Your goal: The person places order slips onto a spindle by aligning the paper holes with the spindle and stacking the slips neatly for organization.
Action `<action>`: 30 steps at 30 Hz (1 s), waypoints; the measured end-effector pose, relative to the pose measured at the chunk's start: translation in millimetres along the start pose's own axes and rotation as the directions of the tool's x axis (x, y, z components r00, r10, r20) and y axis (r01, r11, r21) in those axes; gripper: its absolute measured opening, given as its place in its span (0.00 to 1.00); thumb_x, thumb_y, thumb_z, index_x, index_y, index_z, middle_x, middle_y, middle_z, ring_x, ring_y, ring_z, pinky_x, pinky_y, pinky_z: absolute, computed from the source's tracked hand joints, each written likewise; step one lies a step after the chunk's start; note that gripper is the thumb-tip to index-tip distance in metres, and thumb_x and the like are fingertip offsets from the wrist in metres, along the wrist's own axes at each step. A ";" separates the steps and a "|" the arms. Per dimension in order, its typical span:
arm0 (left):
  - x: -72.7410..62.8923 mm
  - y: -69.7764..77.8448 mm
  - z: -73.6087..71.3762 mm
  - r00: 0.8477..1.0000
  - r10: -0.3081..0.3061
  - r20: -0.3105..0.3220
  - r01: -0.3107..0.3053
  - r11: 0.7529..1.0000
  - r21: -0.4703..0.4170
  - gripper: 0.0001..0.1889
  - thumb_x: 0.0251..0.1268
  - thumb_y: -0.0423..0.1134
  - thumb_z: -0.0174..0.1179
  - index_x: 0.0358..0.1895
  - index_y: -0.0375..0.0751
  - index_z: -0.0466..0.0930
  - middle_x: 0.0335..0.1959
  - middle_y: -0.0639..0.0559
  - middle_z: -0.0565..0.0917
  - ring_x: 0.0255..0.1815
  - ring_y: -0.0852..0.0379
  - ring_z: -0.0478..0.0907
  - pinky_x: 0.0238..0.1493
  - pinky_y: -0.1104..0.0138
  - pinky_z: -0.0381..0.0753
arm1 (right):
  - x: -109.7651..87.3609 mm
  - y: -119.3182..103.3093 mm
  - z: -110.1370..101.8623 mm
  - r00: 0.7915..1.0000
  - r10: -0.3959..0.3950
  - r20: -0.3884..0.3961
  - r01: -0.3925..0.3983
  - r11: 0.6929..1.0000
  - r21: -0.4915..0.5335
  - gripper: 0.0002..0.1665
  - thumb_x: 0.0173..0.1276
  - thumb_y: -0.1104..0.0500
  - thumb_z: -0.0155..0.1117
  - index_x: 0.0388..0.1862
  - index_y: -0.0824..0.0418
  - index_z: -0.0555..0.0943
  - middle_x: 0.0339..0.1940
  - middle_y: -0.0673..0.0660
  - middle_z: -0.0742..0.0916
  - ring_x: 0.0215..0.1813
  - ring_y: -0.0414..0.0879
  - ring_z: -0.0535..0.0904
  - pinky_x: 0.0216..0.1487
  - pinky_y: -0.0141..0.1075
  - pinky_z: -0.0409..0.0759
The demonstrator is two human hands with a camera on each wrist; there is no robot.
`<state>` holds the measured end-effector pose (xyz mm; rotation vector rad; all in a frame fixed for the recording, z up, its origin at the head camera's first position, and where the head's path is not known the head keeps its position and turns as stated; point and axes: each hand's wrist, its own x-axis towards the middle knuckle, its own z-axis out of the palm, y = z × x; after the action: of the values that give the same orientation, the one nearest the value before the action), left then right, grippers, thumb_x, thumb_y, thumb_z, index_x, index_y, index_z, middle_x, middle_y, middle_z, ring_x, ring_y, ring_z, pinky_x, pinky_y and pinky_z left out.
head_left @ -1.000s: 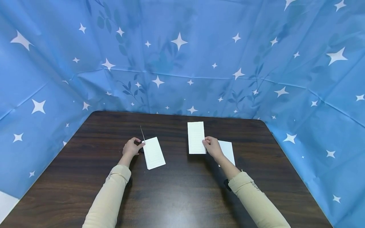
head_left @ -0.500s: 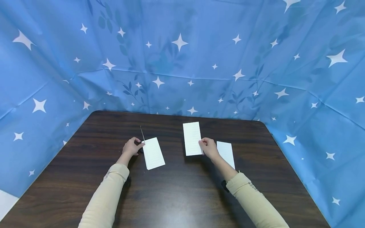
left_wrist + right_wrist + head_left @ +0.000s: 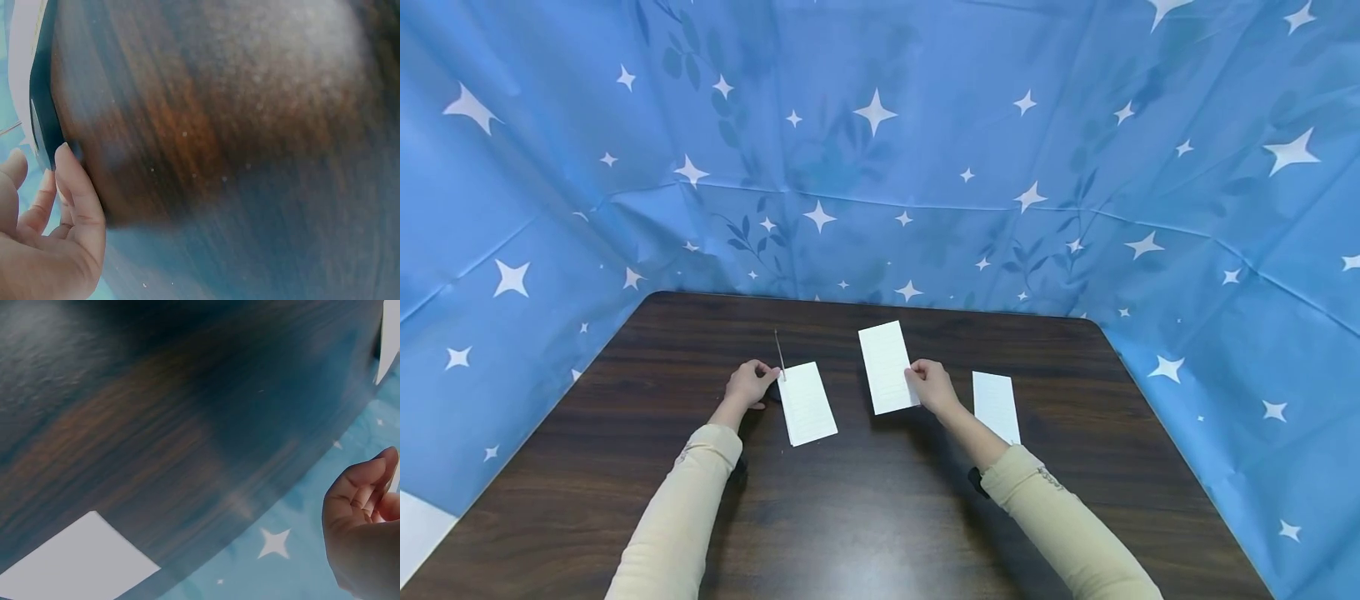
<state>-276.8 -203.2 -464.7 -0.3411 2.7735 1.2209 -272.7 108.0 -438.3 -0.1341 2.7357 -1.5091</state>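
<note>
A bill spike [image 3: 779, 350] with a thin upright needle stands on the left half of the table, its needle at the upper left corner of a white paper stack [image 3: 808, 408]. My left hand [image 3: 748, 383] is at that corner; in the left wrist view its fingers [image 3: 81, 200] curl at the edge of the dark base [image 3: 45, 112] under the paper, thumb on the other side. My right hand [image 3: 932, 385] pinches a white lined sheet [image 3: 886, 367] by its lower right edge, above the table. In the right wrist view most of this sheet is outside the picture.
Another white paper [image 3: 995, 404] lies on the table to the right, partly behind my right forearm. The dark wood table [image 3: 865, 500] ends at a blue curtain [image 3: 880, 150] with white stars, which also rises at both sides.
My right hand has carried the lined sheet leftward, towards the bill spike, and the sheet has tilted counterclockwise. My left hand has stayed at the corner of the paper stack.
</note>
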 end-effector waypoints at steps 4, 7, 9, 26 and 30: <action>1.5 1.4 -2.7 1.000 -0.002 -0.017 0.003 1.000 0.016 0.19 0.71 0.47 0.49 0.47 0.29 0.73 0.46 0.29 0.75 0.21 0.52 0.79 0.21 0.68 0.84 | 0.9 -7.2 4.4 1.000 -0.001 0.014 0.001 1.000 0.001 0.12 0.70 0.63 0.54 0.38 0.72 0.80 0.17 0.55 0.76 0.19 0.42 0.68 0.16 0.27 0.68; 2.3 3.4 -5.0 1.000 -0.011 -0.018 0.011 1.000 0.021 0.19 0.72 0.47 0.49 0.48 0.30 0.74 0.47 0.29 0.75 0.20 0.54 0.79 0.22 0.67 0.84 | 1.2 -12.1 6.3 1.000 0.004 0.016 -0.004 1.000 0.006 0.11 0.70 0.63 0.54 0.38 0.72 0.80 0.19 0.56 0.77 0.21 0.41 0.69 0.17 0.27 0.68; 2.7 4.5 -6.2 1.000 -0.015 -0.017 0.016 1.000 0.024 0.19 0.72 0.46 0.49 0.48 0.30 0.74 0.49 0.29 0.75 0.19 0.56 0.78 0.22 0.67 0.84 | 0.8 -14.9 7.2 1.000 0.007 0.018 -0.008 1.000 0.012 0.12 0.70 0.63 0.54 0.38 0.71 0.80 0.18 0.55 0.76 0.21 0.42 0.68 0.17 0.27 0.68; -4.5 7.6 -15.9 1.000 0.012 -0.016 -0.012 1.000 0.011 0.18 0.70 0.43 0.50 0.49 0.29 0.75 0.41 0.33 0.78 0.34 0.44 0.82 0.25 0.65 0.85 | 0.2 -38.4 21.1 0.995 0.019 0.098 -0.028 0.996 0.089 0.12 0.71 0.62 0.53 0.36 0.71 0.79 0.16 0.51 0.73 0.20 0.41 0.67 0.18 0.28 0.66; -2.2 8.7 -22.7 0.998 0.058 -0.018 -0.058 0.998 -0.007 0.18 0.71 0.42 0.50 0.50 0.28 0.74 0.42 0.32 0.78 0.35 0.43 0.82 0.25 0.66 0.85 | 2.6 -48.1 24.8 0.992 0.004 0.124 -0.018 0.994 0.112 0.12 0.71 0.62 0.52 0.37 0.71 0.79 0.14 0.49 0.71 0.17 0.40 0.65 0.17 0.28 0.65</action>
<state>-276.6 -213.9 -442.7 -0.2750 2.8132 1.2474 -270.6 61.3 -410.9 -0.2024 2.5455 -1.5913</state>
